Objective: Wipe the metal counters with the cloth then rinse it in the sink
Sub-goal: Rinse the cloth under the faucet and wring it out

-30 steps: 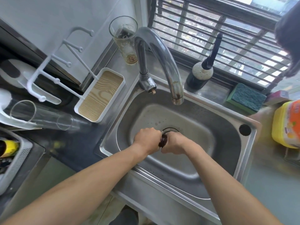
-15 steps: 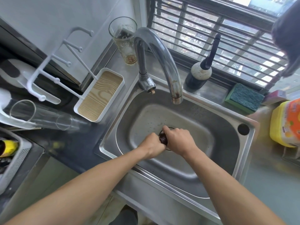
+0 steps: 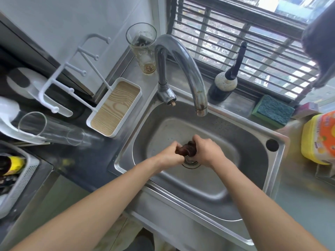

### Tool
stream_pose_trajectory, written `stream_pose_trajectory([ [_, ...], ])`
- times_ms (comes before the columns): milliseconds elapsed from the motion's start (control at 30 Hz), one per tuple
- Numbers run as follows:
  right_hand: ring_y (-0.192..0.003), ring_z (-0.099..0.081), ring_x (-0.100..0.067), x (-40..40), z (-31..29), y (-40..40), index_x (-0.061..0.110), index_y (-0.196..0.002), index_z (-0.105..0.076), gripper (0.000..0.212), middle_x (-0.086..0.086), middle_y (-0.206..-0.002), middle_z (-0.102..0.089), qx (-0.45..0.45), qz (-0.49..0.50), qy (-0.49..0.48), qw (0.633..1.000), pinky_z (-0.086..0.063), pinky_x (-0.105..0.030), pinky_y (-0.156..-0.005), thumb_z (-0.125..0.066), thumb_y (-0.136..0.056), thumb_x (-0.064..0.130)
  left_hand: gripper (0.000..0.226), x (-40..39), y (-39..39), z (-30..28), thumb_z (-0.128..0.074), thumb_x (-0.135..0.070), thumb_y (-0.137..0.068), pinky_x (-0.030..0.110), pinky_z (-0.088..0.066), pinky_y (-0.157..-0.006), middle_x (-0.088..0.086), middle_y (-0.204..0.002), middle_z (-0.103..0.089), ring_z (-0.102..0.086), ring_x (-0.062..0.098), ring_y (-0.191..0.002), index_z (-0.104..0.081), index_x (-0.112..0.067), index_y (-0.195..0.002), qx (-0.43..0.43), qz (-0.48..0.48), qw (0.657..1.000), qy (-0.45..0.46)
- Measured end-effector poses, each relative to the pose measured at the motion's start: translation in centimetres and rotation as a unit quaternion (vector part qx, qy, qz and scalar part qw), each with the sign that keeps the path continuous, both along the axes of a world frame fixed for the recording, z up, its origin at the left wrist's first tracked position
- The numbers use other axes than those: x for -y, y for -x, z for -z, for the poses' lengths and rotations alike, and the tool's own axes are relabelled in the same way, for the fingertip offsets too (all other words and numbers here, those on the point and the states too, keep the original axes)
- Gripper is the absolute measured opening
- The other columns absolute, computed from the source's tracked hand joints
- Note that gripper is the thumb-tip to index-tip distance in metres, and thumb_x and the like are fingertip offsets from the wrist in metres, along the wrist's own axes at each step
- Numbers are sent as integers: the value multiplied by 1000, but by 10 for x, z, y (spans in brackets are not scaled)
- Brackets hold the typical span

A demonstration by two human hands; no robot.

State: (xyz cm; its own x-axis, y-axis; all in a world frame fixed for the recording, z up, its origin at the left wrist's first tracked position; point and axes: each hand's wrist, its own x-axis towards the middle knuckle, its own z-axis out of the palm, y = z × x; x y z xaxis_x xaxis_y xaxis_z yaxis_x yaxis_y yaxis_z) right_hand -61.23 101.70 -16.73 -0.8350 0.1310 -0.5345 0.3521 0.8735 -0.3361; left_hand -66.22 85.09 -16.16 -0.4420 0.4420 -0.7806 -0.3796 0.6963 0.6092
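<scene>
While the dark brown cloth sits bunched over the drain of the steel sink, the left hand and the right hand each grip one end of it, fingers curled tight, below the faucet.

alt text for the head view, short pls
Two bare hands, left hand and right hand, wring a dark cloth over the drain of a steel sink. The faucet above shows no running water.
</scene>
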Motion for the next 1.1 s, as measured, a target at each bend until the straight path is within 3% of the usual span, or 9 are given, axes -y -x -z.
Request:
stream_pose_trajectory([
  [67, -94, -62, -33, -4, -3, -2, 18, -103, -44, 56, -7, -100, -64, 37, 30, 91, 995, -43, -34, -71, -86, -72, 38, 48, 4, 2, 5, -61, -14, -77, 25, -47, -74, 5, -114, -51, -54, 16, -94, -45, -19, -123, -70, -81, 993, 39],
  [133, -90, -58, -25, -4, -8, -7, 15, -108, -45, 67, -4, -100, -62, 50, 77, 163, 982, -42, -33, -72, -92, -68, 41, 53, 5, 2, 5, -59, -25, -72, 37, -57, -85, 10, -122, -55, -61, 25, -102, -46, -20, -123, 11, -203, 979, 28],
  [233, -87, -57, -14, 0, -16, -19, 17, -111, -43, 74, 1, -98, -62, 28, 149, 274, 950, -48, -34, -77, -91, -67, 52, 25, 5, 0, -3, -56, -28, -97, 47, -57, -86, 13, -106, -65, -66, 27, -93, -63, -10, -112, 171, -290, 939, -63],
  [400, -82, -59, -9, 13, -22, -28, 20, -108, -57, 31, 2, -91, -65, -50, 245, 360, 899, -51, -32, -80, -70, -94, 45, 48, 14, 1, -8, -64, -43, -96, 44, -55, -99, 8, -120, -71, -66, 21, -118, -65, -9, -130, 171, -262, 936, -164],
  [533, -71, -57, -8, 25, -24, -30, 12, -96, -66, 17, 4, -77, -66, -105, 308, 367, 871, -48, -28, -70, -65, -101, 28, 32, 18, -1, -10, -67, -4, -95, 35, -61, -84, 18, -129, -67, -69, 24, -111, -58, -9, -125, 107, -273, 938, -186],
  [700, -66, -52, -12, 39, -19, -29, 10, -77, -65, 28, 3, -67, -60, -156, 441, 298, 832, -43, -33, -68, -60, -102, 22, 65, 18, -5, -11, -50, 18, -84, 40, -60, -87, 14, -128, -61, -63, 23, -108, -44, -18, -138, 41, -279, 946, -161],
  [900, -78, -56, -17, 47, -42, -34, 15, -79, -60, 32, 2, -78, -63, -223, 526, 220, 791, -47, -39, -78, -49, -104, 30, 55, 25, -3, -10, -62, -14, -76, 46, -58, -96, 10, -124, -62, -64, 26, -110, -46, -17, -128, 3, -279, 959, -50],
  [1000, -75, -54, -14, 48, -60, -34, 19, -76, -59, 34, 4, -76, -60, -241, 527, 280, 766, -47, -34, -74, -48, -106, 30, 73, 23, -1, -20, -64, -33, -67, 47, -52, -103, 11, -135, -54, -60, 28, -114, -40, -16, -134, -30, -192, 980, 32],
  [1100, -82, -60, -16, 45, -76, -33, 25, -80, -67, 28, 2, -81, -66, -237, 518, 370, 734, -55, -42, -81, -51, -102, 33, 76, 11, -4, -35, -63, -39, -85, 43, -38, -114, 9, -150, -32, -44, 30, -133, -33, -10, -149, -106, -85, 988, 76],
])
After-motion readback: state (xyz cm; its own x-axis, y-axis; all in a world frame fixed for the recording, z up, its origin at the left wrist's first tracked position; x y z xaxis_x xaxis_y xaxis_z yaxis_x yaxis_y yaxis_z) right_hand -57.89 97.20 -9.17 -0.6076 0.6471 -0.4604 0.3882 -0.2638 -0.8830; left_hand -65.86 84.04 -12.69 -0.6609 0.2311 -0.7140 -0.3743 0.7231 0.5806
